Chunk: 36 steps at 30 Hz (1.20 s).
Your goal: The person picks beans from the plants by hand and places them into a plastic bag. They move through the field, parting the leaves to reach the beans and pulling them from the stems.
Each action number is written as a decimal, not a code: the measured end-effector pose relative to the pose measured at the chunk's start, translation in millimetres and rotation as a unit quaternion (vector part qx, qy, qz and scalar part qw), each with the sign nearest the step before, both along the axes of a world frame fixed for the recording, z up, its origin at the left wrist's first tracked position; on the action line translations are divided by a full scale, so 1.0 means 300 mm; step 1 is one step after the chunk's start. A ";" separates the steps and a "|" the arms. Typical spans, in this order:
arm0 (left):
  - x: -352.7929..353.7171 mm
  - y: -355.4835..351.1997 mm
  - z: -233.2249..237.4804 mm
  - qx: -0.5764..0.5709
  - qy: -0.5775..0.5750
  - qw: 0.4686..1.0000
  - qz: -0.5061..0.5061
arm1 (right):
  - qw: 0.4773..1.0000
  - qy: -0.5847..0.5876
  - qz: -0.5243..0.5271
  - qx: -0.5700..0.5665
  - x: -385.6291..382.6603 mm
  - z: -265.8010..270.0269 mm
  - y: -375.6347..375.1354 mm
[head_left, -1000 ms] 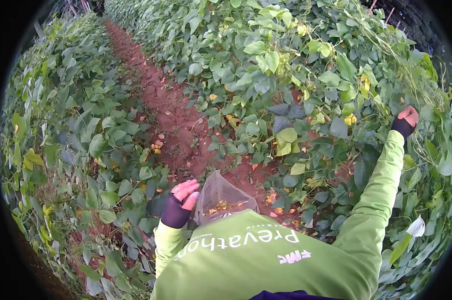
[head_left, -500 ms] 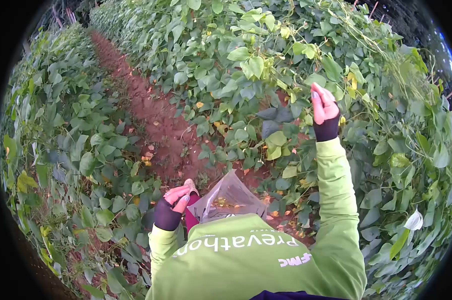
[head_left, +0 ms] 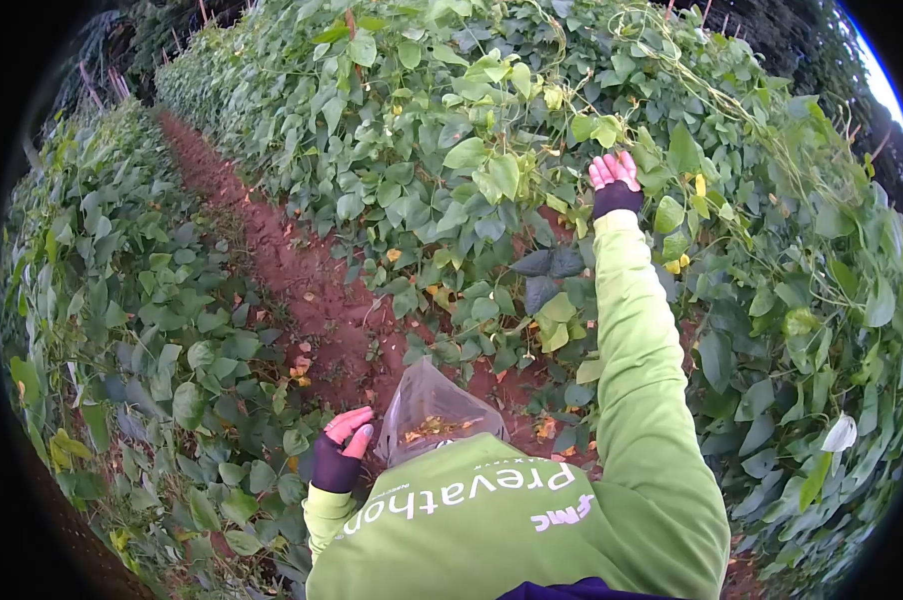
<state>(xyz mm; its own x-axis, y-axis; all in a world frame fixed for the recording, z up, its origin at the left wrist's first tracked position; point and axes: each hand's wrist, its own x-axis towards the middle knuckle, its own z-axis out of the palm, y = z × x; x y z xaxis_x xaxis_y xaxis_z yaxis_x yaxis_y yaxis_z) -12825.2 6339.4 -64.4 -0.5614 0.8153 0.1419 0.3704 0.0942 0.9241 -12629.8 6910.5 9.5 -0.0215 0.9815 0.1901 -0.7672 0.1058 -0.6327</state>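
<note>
My right hand [head_left: 614, 172] reaches out into the climbing bean-like vines, its fingers extended and apart among the green leaves [head_left: 604, 128]. Nothing shows in its grasp. Down by my body, my left hand [head_left: 348, 432] hangs with loosely bent fingers, the thumb apart from them and nothing visible between. Both hands wear dark fingerless coverings below green sleeves. Just right of my left hand, a translucent plastic bag [head_left: 404, 400] gapes in front of my green shirt [head_left: 512, 500]. Yellowish-brown bits [head_left: 437, 428] show through its opening.
A reddish dirt path [head_left: 272, 250] runs between two leafy rows to the far left. Dense foliage [head_left: 162, 330] lines its left side. Fallen yellow and orange leaves [head_left: 300, 370] dot the soil. A pale, whitish leaf-like piece [head_left: 840, 434] hangs at the right.
My right hand has moved left and farther up into the vines, and its fingers have spread from a pinched shape. The left hand has dropped slightly lower and to the left.
</note>
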 end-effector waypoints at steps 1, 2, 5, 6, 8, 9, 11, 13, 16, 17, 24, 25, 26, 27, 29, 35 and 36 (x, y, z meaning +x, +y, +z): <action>-0.013 0.004 0.004 -0.004 0.007 1.000 0.001 | 1.000 -0.006 -0.006 0.004 0.004 0.012 -0.003; -0.028 0.010 -0.001 -0.004 0.006 1.000 -0.001 | 1.000 -0.007 -0.008 0.004 0.006 0.029 -0.002; -0.063 0.039 -0.015 -0.008 -0.036 0.999 -0.003 | 0.960 -0.266 -0.084 0.034 0.023 0.047 0.030; -0.069 0.056 -0.012 -0.002 -0.011 1.000 -0.013 | 0.959 -0.269 -0.087 0.032 0.039 0.056 0.050; -0.075 0.083 -0.011 0.001 0.011 1.000 -0.025 | 0.785 -0.567 -0.215 0.122 0.074 0.083 0.062; -0.074 0.097 -0.016 -0.001 -0.006 1.000 -0.030 | 0.716 -0.607 -0.288 0.190 0.100 0.107 0.013; -0.058 0.128 0.001 -0.003 -0.006 0.999 -0.039 | 0.640 -0.669 -0.303 0.227 0.136 0.124 0.007; -0.051 0.146 -0.011 0.001 0.000 0.999 -0.052 | 0.594 -0.714 -0.305 0.209 0.157 0.187 -0.049; -0.037 0.159 -0.026 0.002 0.002 0.998 -0.066 | 0.507 -0.753 -0.345 0.237 0.209 0.228 -0.055; -0.032 0.161 -0.030 -0.002 -0.004 0.998 -0.069 | 0.541 -0.754 -0.292 0.233 0.227 0.257 -0.066; 0.008 0.170 -0.056 0.006 -0.009 0.997 -0.081 | 0.661 -0.711 -0.140 0.191 0.332 0.312 -0.065; 0.017 0.171 -0.047 0.003 -0.006 0.997 -0.083 | 0.646 -0.728 -0.132 0.188 0.343 0.324 -0.072; 0.024 0.169 -0.042 -0.001 -0.003 0.996 -0.084 | 0.631 -0.743 -0.123 0.184 0.353 0.332 -0.080; 0.027 0.166 -0.045 -0.001 -0.003 0.997 -0.083 | 0.631 -0.743 -0.123 0.185 0.361 0.333 -0.085; 0.032 0.162 -0.054 0.003 -0.005 0.996 -0.090 | 0.620 -0.741 -0.147 0.213 0.375 0.336 -0.097; 0.041 0.156 -0.051 -0.003 -0.002 0.994 -0.107 | 0.638 -0.736 -0.130 0.185 0.390 0.354 -0.144; 0.043 0.156 -0.048 -0.003 -0.001 0.994 -0.107 | 0.639 -0.735 -0.130 0.185 0.395 0.357 -0.153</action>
